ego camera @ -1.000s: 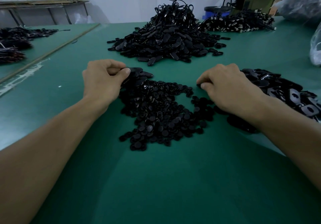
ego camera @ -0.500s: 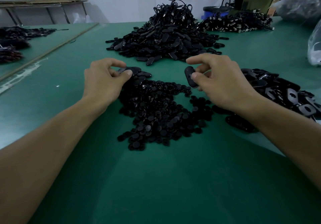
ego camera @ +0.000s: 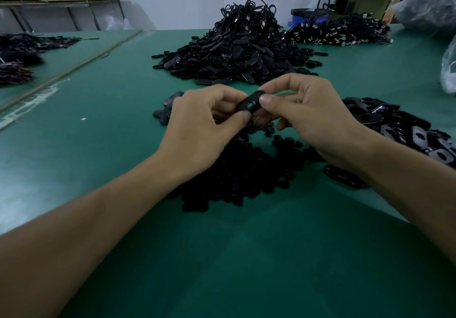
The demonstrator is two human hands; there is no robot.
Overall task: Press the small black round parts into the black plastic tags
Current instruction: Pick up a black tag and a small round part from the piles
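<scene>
One black plastic tag (ego camera: 250, 103), oval with an opening in its middle, is held between both hands above the table. My left hand (ego camera: 204, 125) pinches its near end with thumb and fingers. My right hand (ego camera: 311, 118) pinches its far end, thumb on top. A small round part between the fingers cannot be made out. Under the hands lies a spread of small black round parts (ego camera: 246, 174). Loose black tags (ego camera: 399, 125) lie in a heap to the right.
A big mound of black tags with cords (ego camera: 237, 49) sits behind the hands, and another heap (ego camera: 338, 31) at the back right. More dark parts (ego camera: 22, 53) lie far left. A clear plastic bag (ego camera: 449, 68) is at the right edge on the green table (ego camera: 246, 256).
Both hands rose off the piles and came together in the middle. The right hand brought over the tag it had picked up, and now both hands pinch it.
</scene>
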